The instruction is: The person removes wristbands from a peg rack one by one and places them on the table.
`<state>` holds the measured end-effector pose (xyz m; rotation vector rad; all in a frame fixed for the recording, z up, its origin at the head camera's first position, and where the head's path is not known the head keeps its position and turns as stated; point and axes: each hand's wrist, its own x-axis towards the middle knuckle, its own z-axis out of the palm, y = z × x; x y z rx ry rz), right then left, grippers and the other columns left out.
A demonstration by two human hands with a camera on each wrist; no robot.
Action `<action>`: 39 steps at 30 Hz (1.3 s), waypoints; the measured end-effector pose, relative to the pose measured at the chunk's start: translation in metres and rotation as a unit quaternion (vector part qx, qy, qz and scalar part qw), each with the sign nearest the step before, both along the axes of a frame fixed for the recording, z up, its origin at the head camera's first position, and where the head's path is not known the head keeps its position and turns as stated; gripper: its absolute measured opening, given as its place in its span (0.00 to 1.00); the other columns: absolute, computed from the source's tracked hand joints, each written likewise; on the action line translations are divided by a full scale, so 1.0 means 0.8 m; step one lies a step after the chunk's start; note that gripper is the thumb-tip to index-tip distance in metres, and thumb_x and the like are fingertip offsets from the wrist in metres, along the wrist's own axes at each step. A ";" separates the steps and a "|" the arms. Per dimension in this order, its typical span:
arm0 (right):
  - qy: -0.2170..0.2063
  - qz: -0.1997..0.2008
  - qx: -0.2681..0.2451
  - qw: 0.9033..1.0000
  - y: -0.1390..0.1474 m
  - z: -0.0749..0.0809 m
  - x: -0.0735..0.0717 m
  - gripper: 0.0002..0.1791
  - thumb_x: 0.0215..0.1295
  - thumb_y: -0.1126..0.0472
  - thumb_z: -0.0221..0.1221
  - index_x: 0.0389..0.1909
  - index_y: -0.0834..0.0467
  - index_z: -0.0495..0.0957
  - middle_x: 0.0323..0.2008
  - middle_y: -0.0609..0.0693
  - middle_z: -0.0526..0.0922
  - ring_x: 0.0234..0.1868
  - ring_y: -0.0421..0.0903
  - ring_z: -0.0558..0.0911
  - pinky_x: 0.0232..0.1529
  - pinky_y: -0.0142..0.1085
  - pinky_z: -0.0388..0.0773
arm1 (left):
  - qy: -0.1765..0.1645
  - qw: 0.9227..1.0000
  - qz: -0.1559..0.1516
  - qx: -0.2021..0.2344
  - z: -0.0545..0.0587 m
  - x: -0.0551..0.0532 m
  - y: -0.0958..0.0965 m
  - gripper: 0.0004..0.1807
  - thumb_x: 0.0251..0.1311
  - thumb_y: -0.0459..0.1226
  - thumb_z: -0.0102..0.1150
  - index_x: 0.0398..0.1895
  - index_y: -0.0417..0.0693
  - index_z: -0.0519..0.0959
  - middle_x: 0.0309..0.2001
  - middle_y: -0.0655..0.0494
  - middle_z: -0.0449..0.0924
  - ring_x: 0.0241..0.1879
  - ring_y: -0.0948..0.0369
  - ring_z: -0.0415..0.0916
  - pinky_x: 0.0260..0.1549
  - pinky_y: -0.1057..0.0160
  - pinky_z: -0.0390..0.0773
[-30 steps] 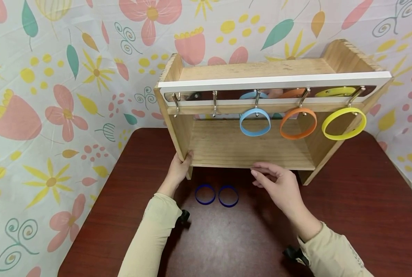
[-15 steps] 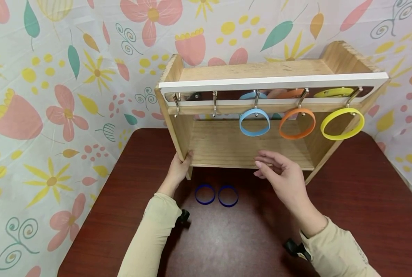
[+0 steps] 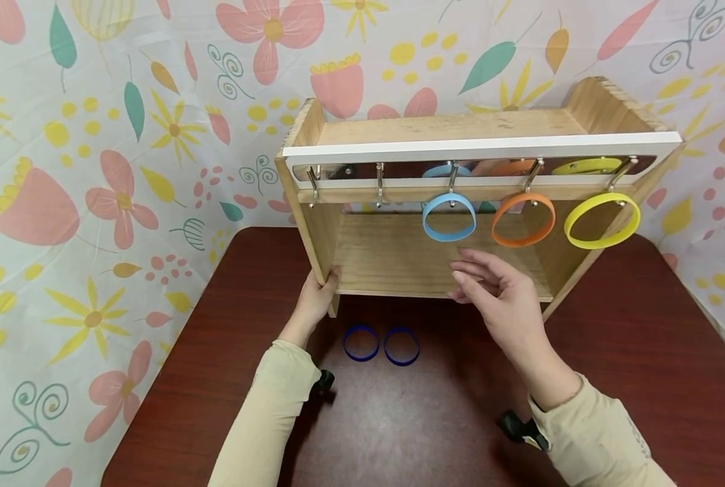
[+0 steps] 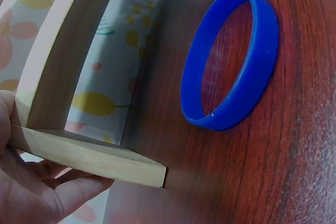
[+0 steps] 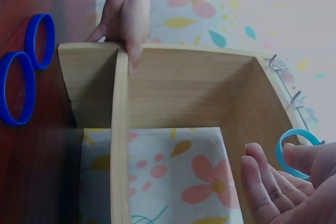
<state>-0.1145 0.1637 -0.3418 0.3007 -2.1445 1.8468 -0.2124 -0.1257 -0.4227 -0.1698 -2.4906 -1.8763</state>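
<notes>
My left hand [image 3: 314, 297] grips the lower left side panel of a wooden shelf [image 3: 399, 260]; in the left wrist view its fingers lie behind the panel. In front of the shelf, my right hand [image 3: 505, 294] is held up with loosely bent fingers and nothing between them. Just above it a light blue silicone wristband [image 3: 449, 237] hangs from a hook. An orange wristband [image 3: 523, 242] and a yellow wristband [image 3: 602, 241] hang on the hooks to its right. Two dark blue wristbands lie on the table, the nearer one [image 4: 262, 51] large in the left wrist view.
A white-framed hook rail [image 3: 484, 143] runs along the shelf's upper front. Its two left hooks, one at the end [image 3: 312, 186] and one beside it [image 3: 379, 184], bear no band. The dark red table [image 3: 204, 365] meets a flower-print cloth [image 3: 174, 135] behind.
My right hand has moved a little up and to the right, away from the shelf board's front edge. My left hand stays on the panel, and the wristbands keep their places.
</notes>
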 end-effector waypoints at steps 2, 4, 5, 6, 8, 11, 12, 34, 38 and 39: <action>0.000 0.009 -0.016 1.000 -0.001 0.002 -0.001 0.20 0.68 0.66 0.59 0.60 0.67 0.73 0.43 0.43 0.85 0.30 0.47 0.86 0.35 0.34 0.82 | 0.005 1.000 0.006 0.000 -0.014 -0.008 -0.001 0.22 0.74 0.40 0.48 0.64 0.37 0.67 0.54 0.37 0.74 0.53 0.49 0.71 0.51 0.49 0.71; 0.001 0.020 -0.032 0.999 -0.001 0.005 -0.002 0.21 0.68 0.67 0.59 0.60 0.67 0.72 0.43 0.43 0.86 0.29 0.47 0.85 0.35 0.34 0.82 | 0.008 1.000 0.013 -0.001 -0.028 -0.017 -0.003 0.22 0.74 0.41 0.49 0.64 0.40 0.68 0.54 0.39 0.74 0.54 0.49 0.71 0.51 0.49 0.71; 0.001 0.025 -0.041 0.999 -0.002 0.006 -0.002 0.21 0.68 0.68 0.59 0.61 0.67 0.71 0.43 0.44 0.86 0.29 0.47 0.85 0.35 0.34 0.82 | 0.007 1.000 0.013 -0.002 -0.028 -0.017 -0.003 0.21 0.74 0.41 0.49 0.64 0.40 0.68 0.54 0.40 0.74 0.54 0.50 0.72 0.51 0.49 0.71; 0.001 0.030 -0.049 0.998 -0.002 0.007 -0.003 0.22 0.68 0.68 0.59 0.61 0.67 0.71 0.43 0.44 0.86 0.29 0.47 0.85 0.35 0.34 0.82 | 0.008 1.000 0.013 -0.003 -0.028 -0.018 -0.003 0.21 0.74 0.41 0.48 0.64 0.40 0.68 0.54 0.40 0.75 0.54 0.50 0.72 0.51 0.49 0.72; -0.001 0.038 -0.061 0.997 -0.002 0.009 -0.004 0.23 0.68 0.69 0.58 0.63 0.68 0.69 0.43 0.44 0.86 0.30 0.47 0.86 0.36 0.35 0.82 | 0.008 1.000 0.012 -0.002 -0.029 -0.018 -0.003 0.21 0.74 0.41 0.48 0.64 0.40 0.68 0.54 0.40 0.75 0.54 0.50 0.72 0.51 0.49 0.72; -0.006 0.045 -0.076 0.996 -0.003 0.011 -0.006 0.25 0.68 0.69 0.58 0.64 0.69 0.67 0.43 0.45 0.86 0.29 0.47 0.86 0.36 0.35 0.82 | 0.008 1.000 0.007 0.003 -0.029 -0.018 -0.003 0.21 0.74 0.41 0.48 0.64 0.40 0.67 0.54 0.40 0.75 0.54 0.49 0.72 0.51 0.48 0.72; -0.007 0.047 -0.082 0.996 -0.004 0.011 -0.006 0.26 0.68 0.69 0.59 0.65 0.70 0.66 0.43 0.45 0.86 0.29 0.46 0.86 0.36 0.35 0.82 | 0.009 1.000 0.006 0.004 -0.029 -0.017 -0.003 0.21 0.74 0.41 0.48 0.64 0.40 0.67 0.54 0.40 0.74 0.54 0.49 0.72 0.51 0.48 0.72; 0.041 0.058 -0.164 0.984 -0.010 0.022 -0.011 0.14 0.66 0.72 0.59 0.52 0.69 0.75 0.39 0.51 0.87 0.26 0.46 0.85 0.33 0.36 0.82 | 0.010 1.000 0.000 -0.001 0.016 0.011 0.004 0.21 0.74 0.34 0.46 0.64 0.29 0.65 0.54 0.33 0.74 0.52 0.47 0.72 0.49 0.50 0.72; 0.049 0.050 -0.174 0.982 -0.012 0.023 -0.011 0.12 0.65 0.72 0.60 0.48 0.71 0.76 0.36 0.52 0.87 0.24 0.46 0.85 0.32 0.35 0.82 | 0.015 1.000 0.002 -0.001 0.019 0.014 0.006 0.21 0.73 0.34 0.46 0.63 0.29 0.66 0.54 0.33 0.74 0.51 0.47 0.72 0.48 0.49 0.73; 0.051 0.049 -0.177 0.982 -0.012 0.024 -0.011 0.11 0.65 0.73 0.60 0.47 0.72 0.77 0.35 0.52 0.87 0.24 0.46 0.85 0.32 0.35 0.82 | 0.015 1.000 0.003 -0.001 0.019 0.013 0.006 0.21 0.73 0.34 0.47 0.63 0.29 0.66 0.54 0.33 0.74 0.51 0.47 0.72 0.49 0.49 0.73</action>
